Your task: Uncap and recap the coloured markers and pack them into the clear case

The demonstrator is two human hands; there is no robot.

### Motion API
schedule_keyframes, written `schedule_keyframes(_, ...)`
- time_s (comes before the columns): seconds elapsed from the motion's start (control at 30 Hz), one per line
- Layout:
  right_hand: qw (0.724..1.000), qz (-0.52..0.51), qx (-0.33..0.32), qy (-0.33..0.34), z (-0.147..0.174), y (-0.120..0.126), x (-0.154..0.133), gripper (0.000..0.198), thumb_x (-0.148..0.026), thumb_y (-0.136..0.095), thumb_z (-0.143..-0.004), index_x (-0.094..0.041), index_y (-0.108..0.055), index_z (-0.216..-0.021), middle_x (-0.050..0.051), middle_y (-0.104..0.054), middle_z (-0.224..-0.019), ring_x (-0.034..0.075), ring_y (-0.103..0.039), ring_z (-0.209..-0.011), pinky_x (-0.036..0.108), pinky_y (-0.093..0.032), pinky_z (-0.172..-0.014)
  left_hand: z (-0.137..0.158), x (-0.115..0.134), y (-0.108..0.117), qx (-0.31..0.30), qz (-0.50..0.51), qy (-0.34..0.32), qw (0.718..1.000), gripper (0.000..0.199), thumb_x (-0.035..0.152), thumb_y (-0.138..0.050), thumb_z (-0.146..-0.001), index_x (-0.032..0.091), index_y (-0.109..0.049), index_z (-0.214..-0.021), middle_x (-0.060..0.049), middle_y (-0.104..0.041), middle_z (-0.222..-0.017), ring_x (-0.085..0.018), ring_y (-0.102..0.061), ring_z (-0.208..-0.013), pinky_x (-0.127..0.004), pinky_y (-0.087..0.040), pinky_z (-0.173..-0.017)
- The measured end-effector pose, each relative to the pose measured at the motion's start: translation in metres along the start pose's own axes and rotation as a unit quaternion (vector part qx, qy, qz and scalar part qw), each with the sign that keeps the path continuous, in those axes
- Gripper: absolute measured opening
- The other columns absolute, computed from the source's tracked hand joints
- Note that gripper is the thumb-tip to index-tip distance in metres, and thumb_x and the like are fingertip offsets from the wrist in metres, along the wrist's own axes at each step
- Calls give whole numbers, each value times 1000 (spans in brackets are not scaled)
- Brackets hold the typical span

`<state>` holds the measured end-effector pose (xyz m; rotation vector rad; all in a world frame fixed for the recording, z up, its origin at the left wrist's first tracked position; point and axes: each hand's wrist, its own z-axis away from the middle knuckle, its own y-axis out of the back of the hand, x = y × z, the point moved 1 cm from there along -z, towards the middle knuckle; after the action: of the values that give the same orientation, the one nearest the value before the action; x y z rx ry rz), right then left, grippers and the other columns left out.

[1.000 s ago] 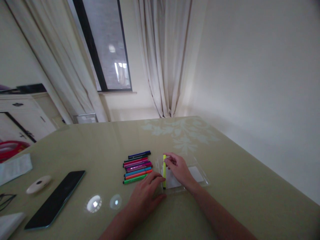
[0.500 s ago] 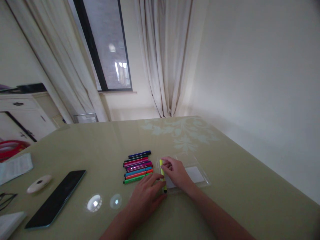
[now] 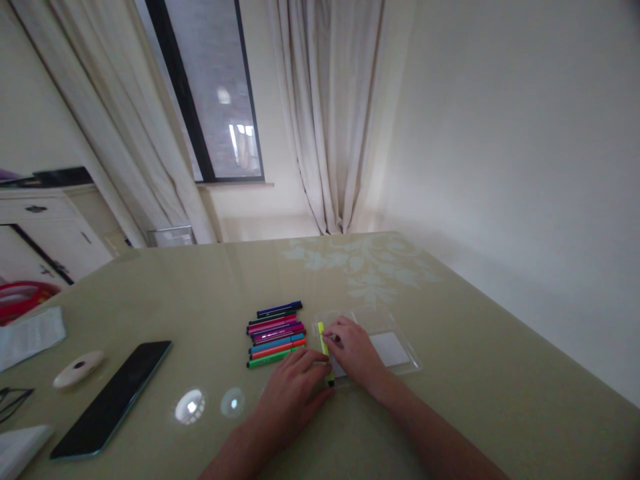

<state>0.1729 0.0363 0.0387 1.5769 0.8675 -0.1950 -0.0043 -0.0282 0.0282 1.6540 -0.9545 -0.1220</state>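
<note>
A yellow marker (image 3: pixel 324 341) with a black tip end lies lengthwise along the left side of a clear plastic case (image 3: pixel 411 352). My left hand (image 3: pixel 296 385) is closed on its near part, the fingertips over it and the thumb beside the black end. Nearer its far end, my right hand (image 3: pixel 351 348) pinches the marker with thumb and forefinger, the other fingers curled over the case. A white card (image 3: pixel 390 349) shows inside the case, partly covered by my right hand. Left of the case, several coloured markers (image 3: pixel 277 335) lie side by side in a column.
A dark phone (image 3: pixel 113 399) lies on the table (image 3: pixel 210 293) at the left, near a white oval object (image 3: pixel 79 369). Papers (image 3: pixel 33 335) and a thin black looped item (image 3: pixel 15 401) are at the far left. A wall runs along the table's right edge.
My right fingers have slid a little down along the yellow marker, away from its far end, which now shows more. The left hand has barely moved. The other markers stay put.
</note>
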Motion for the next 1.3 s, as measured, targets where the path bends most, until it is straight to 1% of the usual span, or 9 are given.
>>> schedule_keyframes(0.1, 1000, -14, 13, 4, -1, 1, 1, 12, -14, -66, -94, -17, -78, -93, 7, -71, -94, 20, -67, -89, 30, -48, -82, 0, -15, 7, 37, 5, 34, 999, 18, 24, -63, -98, 25, -67, -115, -7, -68, -120, -24, -63, -112, -40, -53, -98)
schedule_keyframes(0.2, 998, -43, 45, 5, -2, 3, 4, 11, -16, -65, -95, -17, -77, -96, 6, -71, -95, 18, -66, -81, 29, -49, -79, 0, -34, 20, 67, -40, 113, 990, 10, 23, -58, -99, 23, -69, -97, -7, -69, -106, -25, -64, -102, -40, -52, -90)
schedule_keyframes(0.33, 994, -71, 84, 25, -2, 4, 6, 11, -17, -65, -96, -18, -76, -94, 5, -71, -92, 17, -65, -79, 29, -50, -77, 3, -48, 27, 20, -89, 173, 981, 8, 22, -62, -93, 24, -69, -88, -5, -70, -102, -27, -64, -99, -39, -49, -87)
schedule_keyframes(0.53, 991, -77, 100, 37, -1, 3, 6, 12, -18, -64, -95, -18, -76, -95, 5, -70, -92, 17, -65, -78, 29, -51, -77, 3, -46, 26, -3, -74, 217, 973, 10, 26, -62, -93, 22, -66, -101, -6, -72, -103, -26, -65, -99, -37, -48, -87)
schedule_keyframes(0.73, 993, -81, 84, 29, 0, 6, 1, 14, -18, -62, -96, -18, -76, -95, 6, -71, -93, 17, -65, -80, 29, -51, -78, 5, -43, 29, 23, -71, 189, 979, 5, 21, -61, -92, 22, -65, -93, -6, -70, -106, -27, -64, -101, -39, -50, -86)
schedule_keyframes(0.9, 993, -85, 81, 28, 0, 6, -2, 19, -25, -59, -100, -19, -76, -94, 6, -71, -92, 17, -64, -80, 30, -50, -78, 5, -40, 24, -4, -38, 138, 990, 4, 20, -64, -92, 23, -67, -91, -4, -71, -101, -24, -67, -97, -34, -52, -84)
schedule_keyframes(1.03, 984, -167, 65, 19, 2, 9, -8, 24, -37, -59, -101, -19, -75, -99, 5, -73, -91, 18, -66, -82, 29, -50, -75, 0, -29, 22, 80, -18, 133, 988, 11, 28, -60, -99, 24, -69, -95, -4, -71, -99, -23, -67, -92, -35, -53, -83)
schedule_keyframes(1.17, 945, -324, -31, 15, 5, 6, -16, 30, -49, -69, -93, -21, -74, -102, 4, -75, -86, 19, -70, -80, 29, -52, -72, -5, -10, 18, 166, 55, 115, 978, 19, 40, -59, -102, 25, -71, -101, -2, -69, -91, -18, -65, -79, -29, -54, -72)
schedule_keyframes(1.3, 902, -430, 0, -20, 1, 2, -13, 37, -54, -78, -83, -20, -72, -97, 4, -75, -83, 20, -71, -80, 30, -54, -72, -3, -5, 15, 188, 77, 101, 974, 24, 44, -57, -103, 25, -70, -111, -1, -69, -87, -16, -64, -71, -27, -56, -67)
